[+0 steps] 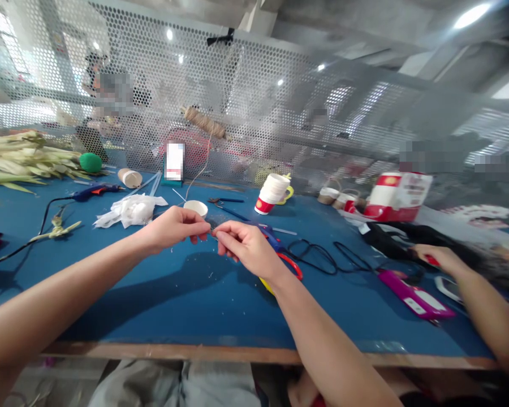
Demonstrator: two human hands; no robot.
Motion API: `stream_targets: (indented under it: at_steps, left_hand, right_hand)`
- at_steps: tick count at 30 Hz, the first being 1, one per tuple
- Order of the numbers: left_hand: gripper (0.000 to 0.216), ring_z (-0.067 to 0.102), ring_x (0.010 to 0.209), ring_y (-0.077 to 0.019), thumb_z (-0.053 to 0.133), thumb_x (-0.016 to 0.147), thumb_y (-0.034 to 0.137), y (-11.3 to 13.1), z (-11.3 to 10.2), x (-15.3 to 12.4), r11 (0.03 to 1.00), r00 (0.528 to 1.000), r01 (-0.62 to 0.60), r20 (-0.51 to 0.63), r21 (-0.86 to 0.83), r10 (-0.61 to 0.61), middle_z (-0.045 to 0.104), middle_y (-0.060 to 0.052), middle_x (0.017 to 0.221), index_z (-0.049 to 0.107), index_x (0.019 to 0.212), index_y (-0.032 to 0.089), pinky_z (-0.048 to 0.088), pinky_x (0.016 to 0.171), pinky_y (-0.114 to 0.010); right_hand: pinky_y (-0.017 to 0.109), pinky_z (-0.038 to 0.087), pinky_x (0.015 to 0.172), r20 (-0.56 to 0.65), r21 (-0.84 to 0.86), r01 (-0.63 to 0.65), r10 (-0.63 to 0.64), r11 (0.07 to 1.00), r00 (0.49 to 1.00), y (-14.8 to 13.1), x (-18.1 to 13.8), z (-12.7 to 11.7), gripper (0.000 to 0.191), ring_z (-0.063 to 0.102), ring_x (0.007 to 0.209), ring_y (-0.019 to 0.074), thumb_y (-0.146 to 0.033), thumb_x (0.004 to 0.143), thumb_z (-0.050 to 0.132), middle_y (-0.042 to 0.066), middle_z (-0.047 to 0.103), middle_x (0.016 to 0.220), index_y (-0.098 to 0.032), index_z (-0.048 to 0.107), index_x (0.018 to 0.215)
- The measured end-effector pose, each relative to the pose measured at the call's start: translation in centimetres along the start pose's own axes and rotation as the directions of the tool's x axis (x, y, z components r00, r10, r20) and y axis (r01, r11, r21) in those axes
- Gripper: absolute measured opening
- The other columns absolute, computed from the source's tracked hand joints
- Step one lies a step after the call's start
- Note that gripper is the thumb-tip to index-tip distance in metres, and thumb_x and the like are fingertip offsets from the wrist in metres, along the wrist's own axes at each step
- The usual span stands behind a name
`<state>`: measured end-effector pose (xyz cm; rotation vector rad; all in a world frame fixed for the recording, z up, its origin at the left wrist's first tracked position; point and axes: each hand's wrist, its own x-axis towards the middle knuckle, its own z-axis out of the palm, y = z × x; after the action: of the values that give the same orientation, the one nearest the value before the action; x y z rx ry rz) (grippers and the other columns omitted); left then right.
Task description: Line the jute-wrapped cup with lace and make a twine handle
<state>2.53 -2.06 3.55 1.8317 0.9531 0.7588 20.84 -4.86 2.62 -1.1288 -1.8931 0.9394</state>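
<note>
From over here, I run my bare left forearm in from the left of my grey-trousered lap and my bare right forearm from its right. Ahead of the lap, my left hand and right hand nearly meet, thumbs pinched against bent fingers.

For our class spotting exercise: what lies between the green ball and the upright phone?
In the head view, a pale brown cylinder on its side, with translucent sticks nearer the phone.

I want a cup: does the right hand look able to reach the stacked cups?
Likely yes: the stacked cups stand beyond the right hand, nothing tall between, though it looks busy pinching.
</note>
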Motion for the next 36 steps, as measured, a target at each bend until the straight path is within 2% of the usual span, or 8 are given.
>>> stream_targets:
  at_steps: [6,17,20,24,27,31,33,36]
  left_hand:
    - [0.024,0.044,0.052,-0.0075,0.054,0.071,0.033,-0.7,0.4,0.4,0.997,0.996,0.04,-0.084,0.059,-0.035,0.053,0.001,0.055,0.06,0.062,0.012,0.031,0.047,-0.019]
    - [0.021,0.047,0.051,-0.0081,0.054,0.073,0.03,-0.7,1.1,0.1,0.944,0.977,-0.072,-0.168,0.321,0.132,0.056,0.001,0.055,0.062,0.064,0.013,0.034,0.048,-0.019]
    - [0.011,0.054,0.059,-0.0103,0.057,0.073,0.021,-0.8,1.1,-0.1,0.83,0.937,-0.184,-0.161,0.526,0.309,0.063,-0.001,0.068,0.065,0.077,0.015,0.041,0.055,-0.021]
    - [0.018,0.058,0.072,-0.0152,0.048,0.081,0.014,-1.3,1.2,-0.1,0.507,0.816,-0.314,-0.045,0.803,0.576,0.064,-0.006,0.081,0.066,0.081,0.016,0.043,0.063,-0.025]
    - [0.023,0.057,0.075,-0.0174,0.045,0.083,0.017,-1.3,1.1,0.0,0.412,0.783,-0.371,0.041,0.832,0.621,0.065,-0.007,0.079,0.067,0.078,0.016,0.043,0.066,-0.028]
    - [0.014,0.057,0.072,-0.0146,0.053,0.077,0.015,-0.4,0.1,0.0,0.702,0.923,-0.306,0.021,0.644,0.384,0.066,-0.003,0.072,0.066,0.073,0.016,0.041,0.066,-0.025]
    - [0.01,0.055,0.063,-0.0108,0.056,0.074,0.018,0.0,-0.8,0.0,0.878,0.977,-0.211,0.123,0.43,0.174,0.065,0.0,0.066,0.065,0.072,0.016,0.04,0.06,-0.021]
    - [0.012,0.053,0.058,-0.0089,0.058,0.071,0.026,0.1,-1.9,0.0,0.986,0.929,-0.085,0.369,0.146,0.026,0.062,0.002,0.061,0.064,0.071,0.016,0.039,0.056,-0.019]
  right_hand:
    - [0.021,0.034,0.047,-0.045,-0.19,0.08,-0.09,0.979,0.995,0.0,-0.2,0.5,0.016,0.044,0.047,0.008,-0.026,0.083,0.047,-0.003,0.051,0.053,-0.016,0.058,0.078]
    - [0.02,0.028,0.042,-0.05,-0.105,0.006,-0.011,0.994,0.999,0.1,0.1,0.9,0.018,0.037,0.04,0.0066,-0.029,0.082,0.048,-0.007,0.042,0.045,-0.016,0.052,0.071]
    - [0.02,0.027,0.042,-0.047,-0.049,-0.022,0.02,0.999,0.999,0.1,0.2,0.7,0.018,0.037,0.04,0.0065,-0.029,0.081,0.048,-0.007,0.042,0.044,-0.015,0.052,0.071]
    - [0.019,0.027,0.042,-0.016,-0.032,-0.036,0.036,0.999,0.999,0.1,0.3,0.4,0.018,0.036,0.041,0.0065,-0.029,0.082,0.047,-0.007,0.041,0.044,-0.016,0.051,0.071]
    - [0.02,0.026,0.042,-0.018,-0.098,-0.001,-0.001,0.995,1.0,0.3,0.2,0.4,0.017,0.034,0.042,0.0065,-0.028,0.082,0.047,-0.007,0.04,0.046,-0.016,0.051,0.07]
    - [0.021,0.028,0.047,-0.002,-0.292,0.155,-0.163,0.944,0.987,0.0,-0.3,0.7,0.016,0.034,0.047,0.0071,-0.023,0.082,0.046,-0.005,0.041,0.052,-0.016,0.053,0.07]
    - [0.021,0.031,0.051,0.05,-0.357,0.243,-0.242,0.902,0.969,-0.4,-0.7,0.8,0.016,0.038,0.051,0.0079,-0.02,0.082,0.045,-0.003,0.045,0.055,-0.016,0.054,0.069]
    - [0.022,0.032,0.054,0.126,-0.37,0.323,-0.297,0.871,0.946,-0.9,-1.1,1.0,0.017,0.04,0.054,0.0088,-0.019,0.082,0.044,-0.001,0.049,0.059,-0.017,0.054,0.068]
